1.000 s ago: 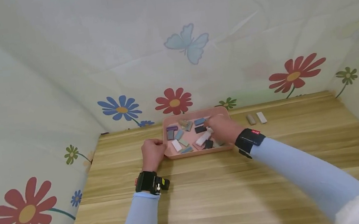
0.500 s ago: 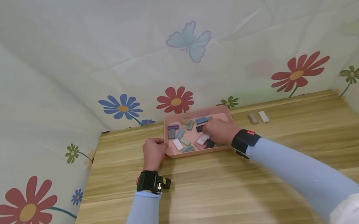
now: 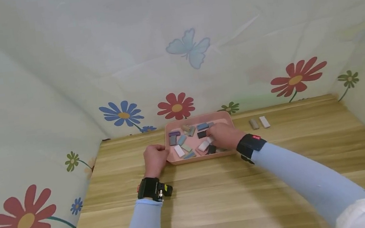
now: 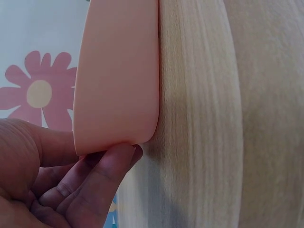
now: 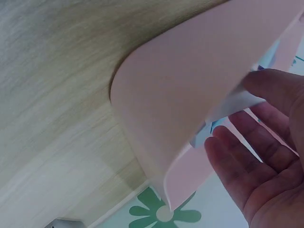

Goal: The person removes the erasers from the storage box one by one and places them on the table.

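A pink tray (image 3: 201, 158) stands against the back wall, with several small rectangular blocks lying loose in it. My left hand (image 3: 155, 159) pinches the tray's left end; in the left wrist view its thumb is at the rim and a fingertip lies against the outer wall low down. My right hand (image 3: 224, 135) reaches over the tray's right side. In the right wrist view a white block (image 5: 237, 102) is pinched between its thumb and fingers. Left of those fingertips lie another white block (image 3: 203, 145) and a black block (image 3: 202, 134).
On the wooden table (image 3: 207, 202), right of the tray, lie a brownish block (image 3: 253, 124) and a white block (image 3: 264, 121). A flower-printed cloth wall (image 3: 130, 75) rises directly behind the table and at both sides.
The right hand's fingers have shifted slightly toward the near side of the tray, over the white blocks. The left hand stays at the tray's left end.
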{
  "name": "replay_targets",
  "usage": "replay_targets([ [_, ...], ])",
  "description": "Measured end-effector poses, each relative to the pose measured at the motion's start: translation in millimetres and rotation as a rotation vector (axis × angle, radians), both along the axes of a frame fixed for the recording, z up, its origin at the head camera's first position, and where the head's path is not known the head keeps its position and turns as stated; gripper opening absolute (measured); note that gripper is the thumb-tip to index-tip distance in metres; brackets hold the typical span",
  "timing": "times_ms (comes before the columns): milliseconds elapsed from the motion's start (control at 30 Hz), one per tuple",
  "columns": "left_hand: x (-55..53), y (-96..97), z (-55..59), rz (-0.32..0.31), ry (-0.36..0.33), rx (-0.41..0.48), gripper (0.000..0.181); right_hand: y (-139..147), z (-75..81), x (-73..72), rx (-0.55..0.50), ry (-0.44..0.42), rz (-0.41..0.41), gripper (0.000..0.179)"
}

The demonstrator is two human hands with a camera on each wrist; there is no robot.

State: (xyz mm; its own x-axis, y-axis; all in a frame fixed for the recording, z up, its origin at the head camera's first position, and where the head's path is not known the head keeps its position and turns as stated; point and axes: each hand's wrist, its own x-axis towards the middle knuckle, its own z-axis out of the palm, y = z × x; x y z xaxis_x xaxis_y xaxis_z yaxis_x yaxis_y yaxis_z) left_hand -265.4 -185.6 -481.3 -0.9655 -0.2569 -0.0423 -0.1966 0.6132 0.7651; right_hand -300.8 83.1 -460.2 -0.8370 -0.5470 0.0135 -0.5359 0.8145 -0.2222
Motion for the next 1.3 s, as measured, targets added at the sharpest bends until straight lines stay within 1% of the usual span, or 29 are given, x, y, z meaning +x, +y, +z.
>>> replay_targets([
  [100, 0.1, -1.3, -1.2, -0.005, 0.004, 0.003, 0.017, 4, -0.8, -3.3, -0.071, 0.060, 0.009, 0.018],
  [133, 0.0, -1.7, -1.6, -0.005, 0.002, 0.004, 0.017, 5, -0.3, -4.6, -0.115, 0.056, 0.010, 0.017],
  [200, -0.1, -2.4, -1.8, -0.001, -0.007, 0.009, 0.018, 9, 3.1, -5.9, -0.193, 0.025, 0.006, 0.020],
  [233, 0.0, -2.7, -1.9, 0.001, -0.015, 0.014, 0.018, 11, 5.7, -6.1, -0.230, -0.006, 0.001, 0.021],
  [333, 0.3, -2.5, -2.5, 0.012, -0.035, 0.023, 0.018, 20, 18.9, -3.7, -0.309, -0.080, -0.032, 0.028],
  [400, 0.7, -2.2, -3.1, 0.012, -0.043, 0.027, 0.018, 28, 28.4, -2.7, -0.303, -0.057, -0.039, 0.032],
  [500, 1.2, -1.5, -3.6, 0.009, -0.038, 0.023, 0.018, 41, 40.2, -4.6, -0.297, 0.011, -0.083, 0.034],
  [567, 1.6, -1.5, -3.7, 0.006, -0.037, 0.022, 0.018, 52, 43.7, -8.3, -0.308, 0.057, -0.119, 0.034],
  [633, 1.6, -1.4, -3.9, 0.003, -0.035, 0.018, 0.018, 64, 46.3, -11.0, -0.334, 0.076, -0.169, 0.034],
  [800, 1.7, -1.1, -4.2, 0.002, -0.038, 0.012, 0.018, 101, 45.2, -15.1, -0.420, 0.125, -0.244, 0.031],
  [900, 2.1, -0.6, -3.5, 0.004, -0.040, 0.009, 0.018, 122, 41.0, -16.9, -0.457, 0.152, -0.286, 0.030],
  [967, 2.5, -0.1, -2.5, 0.009, -0.041, 0.006, 0.017, 136, 37.0, -17.9, -0.463, 0.157, -0.325, 0.030],
  [1033, 2.7, 0.4, -1.1, 0.013, -0.037, 0.003, 0.017, 148, 32.6, -18.9, -0.451, 0.153, -0.369, 0.032],
  [1167, 2.4, 1.1, 1.3, 0.016, -0.032, 0.002, 0.017, 170, 26.4, -16.8, -0.415, 0.101, -0.453, 0.038],
  [1300, 0.1, 0.7, 1.8, 0.009, -0.022, -0.013, 0.016, 186, 23.0, -12.2, -0.380, 0.084, -0.501, 0.042],
])
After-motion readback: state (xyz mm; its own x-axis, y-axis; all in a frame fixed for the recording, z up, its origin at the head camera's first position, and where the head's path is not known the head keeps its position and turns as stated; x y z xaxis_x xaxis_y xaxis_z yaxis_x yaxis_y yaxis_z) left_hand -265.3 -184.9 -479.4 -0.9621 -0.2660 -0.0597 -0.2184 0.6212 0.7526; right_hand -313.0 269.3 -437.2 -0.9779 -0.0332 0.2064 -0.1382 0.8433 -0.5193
